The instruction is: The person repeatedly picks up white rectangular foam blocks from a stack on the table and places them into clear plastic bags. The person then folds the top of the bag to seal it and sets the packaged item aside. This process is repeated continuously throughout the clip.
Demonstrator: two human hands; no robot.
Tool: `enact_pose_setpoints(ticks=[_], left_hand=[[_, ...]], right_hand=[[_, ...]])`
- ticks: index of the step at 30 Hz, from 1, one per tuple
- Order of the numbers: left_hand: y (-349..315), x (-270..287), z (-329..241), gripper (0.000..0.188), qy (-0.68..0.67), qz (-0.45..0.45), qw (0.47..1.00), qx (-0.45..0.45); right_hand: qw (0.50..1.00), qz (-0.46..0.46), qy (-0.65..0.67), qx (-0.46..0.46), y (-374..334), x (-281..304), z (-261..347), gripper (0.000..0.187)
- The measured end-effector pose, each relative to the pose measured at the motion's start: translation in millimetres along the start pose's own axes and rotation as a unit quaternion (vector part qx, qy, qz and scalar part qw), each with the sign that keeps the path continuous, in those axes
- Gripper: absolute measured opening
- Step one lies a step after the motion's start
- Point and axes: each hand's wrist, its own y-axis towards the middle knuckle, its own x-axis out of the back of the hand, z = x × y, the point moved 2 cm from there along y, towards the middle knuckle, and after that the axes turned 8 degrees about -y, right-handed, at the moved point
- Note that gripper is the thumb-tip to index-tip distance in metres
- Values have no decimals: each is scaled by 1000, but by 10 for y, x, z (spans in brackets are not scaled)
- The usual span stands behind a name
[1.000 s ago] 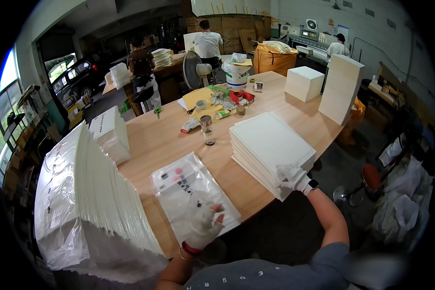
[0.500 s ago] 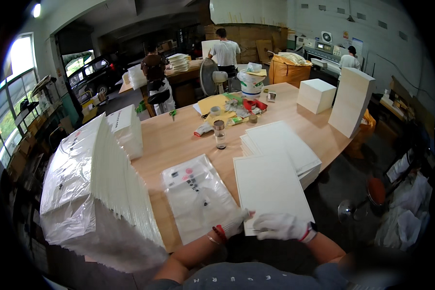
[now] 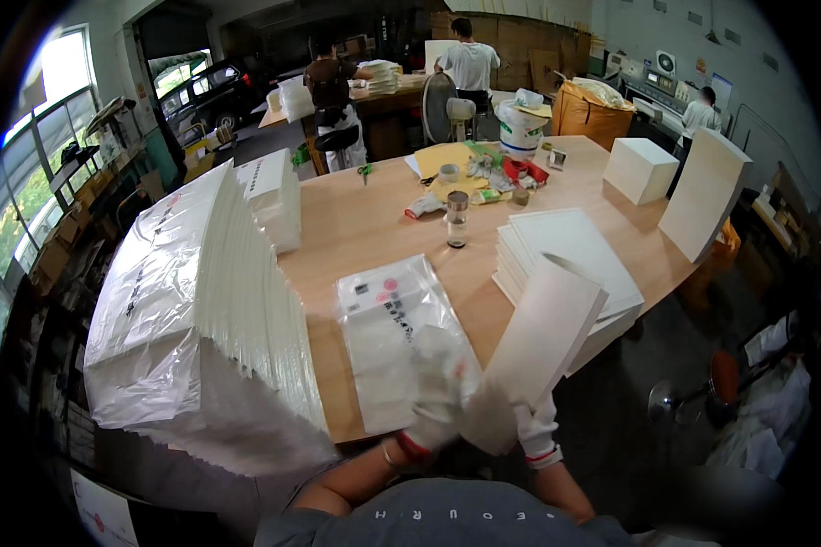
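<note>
My right hand [image 3: 535, 424], in a white glove with a red cuff, grips the lower part of white paper sheets [image 3: 549, 324]. They stand tilted and bent into a curve in front of my body; how many there are I cannot tell. My left hand [image 3: 435, 392], gloved too, is smeared by motion over the lower right part of the printed clear plastic bags [image 3: 383, 319] lying flat on the table. Its fingers do not show clearly. Behind the bent sheets rests a stack of white sheets [image 3: 582, 251] with uneven edges.
Tall bundles of plastic-wrapped sheets [image 3: 169, 292] line the left side of the wooden table [image 3: 356, 205]. A glass jar [image 3: 456, 219] stands mid-table. Farther back lie gloves and tape; a white block [image 3: 641, 170] and an upright paper stack [image 3: 705, 194] are at right. Other people work beyond.
The sheets that lay flat on the stack are now raised and bent upright in my right hand. My left hand has moved up over the plastic bags. The whole view has shifted.
</note>
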Motion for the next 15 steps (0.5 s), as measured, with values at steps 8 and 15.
enact_pose_setpoints(ticks=[8, 15], left_hand=[[280, -543, 1184, 33, -492, 120, 776, 377], [128, -572, 387, 43, -452, 151, 869, 136]], right_hand=[[858, 292, -405, 119, -133, 14, 77, 28], [787, 350, -443, -248, 527, -751, 135, 50]])
